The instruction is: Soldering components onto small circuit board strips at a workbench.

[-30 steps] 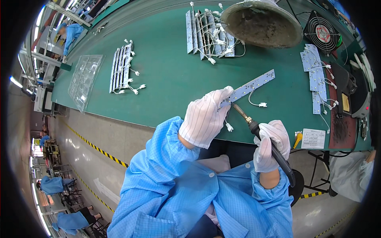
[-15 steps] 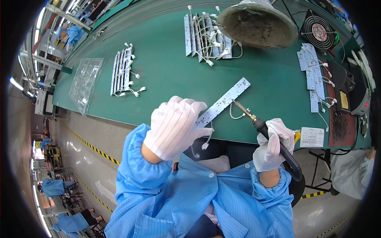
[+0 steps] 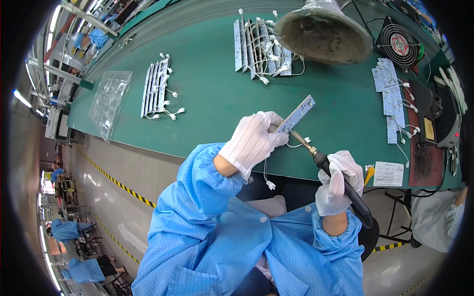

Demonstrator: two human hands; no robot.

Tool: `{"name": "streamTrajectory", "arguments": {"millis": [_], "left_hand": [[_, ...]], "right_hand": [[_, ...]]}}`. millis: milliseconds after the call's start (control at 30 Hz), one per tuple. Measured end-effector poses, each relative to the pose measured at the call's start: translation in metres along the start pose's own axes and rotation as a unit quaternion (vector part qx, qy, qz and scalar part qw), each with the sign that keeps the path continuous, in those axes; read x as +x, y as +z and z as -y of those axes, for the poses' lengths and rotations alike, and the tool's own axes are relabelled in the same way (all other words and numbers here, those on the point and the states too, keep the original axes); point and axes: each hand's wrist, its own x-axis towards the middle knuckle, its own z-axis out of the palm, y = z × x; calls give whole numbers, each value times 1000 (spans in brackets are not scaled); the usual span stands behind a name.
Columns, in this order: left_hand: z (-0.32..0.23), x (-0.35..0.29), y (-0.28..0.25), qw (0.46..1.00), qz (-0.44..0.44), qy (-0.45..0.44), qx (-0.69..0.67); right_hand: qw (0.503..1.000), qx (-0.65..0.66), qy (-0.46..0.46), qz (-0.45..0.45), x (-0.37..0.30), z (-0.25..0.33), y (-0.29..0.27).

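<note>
My gloved left hand (image 3: 254,140) grips a narrow white LED circuit board (image 3: 299,114), which slants up to the right over the green bench. The hand covers the board's lower part. White wires with small connectors hang from the board, one connector (image 3: 270,185) below my left hand. In my gloved right hand (image 3: 339,182) is a soldering iron (image 3: 321,160), held like a pen by its dark handle. Its tip meets or nearly meets the board just beside my left fingertips; exact contact is too small to tell.
Wired boards (image 3: 157,88) lie at the left near a clear plastic tray (image 3: 111,103). More boards (image 3: 242,47) sit at the back beside a metal fume funnel (image 3: 323,37). At the right are a fan (image 3: 398,43), overlapping boards (image 3: 392,101), a soldering station (image 3: 447,123) and a paper label (image 3: 388,173).
My left hand has moved right and up along the board, closer to the iron's tip, covering more of it. The right hand and soldering iron have barely shifted.
</note>
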Motion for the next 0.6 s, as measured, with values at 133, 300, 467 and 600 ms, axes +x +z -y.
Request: {"name": "streamTrajectory", "arguments": {"millis": [133, 300, 467, 600], "left_hand": [[-6, 0, -1, 998, -10, 47, 39], [5, 2, 7, 998, -36, 47, 8], [10, 1, 9, 993, -71, 94, 15], [7, 1, 8, 994, -26, 68, 86]], "right_hand": [[1000, 23, 6, 4, 1, -1, 2], [997, 51, 46, -38, 5, 5, 9], [998, 41, 27, -30, 6, 5, 11], [998, 42, 8, -41, 8, 5, 13]]}}
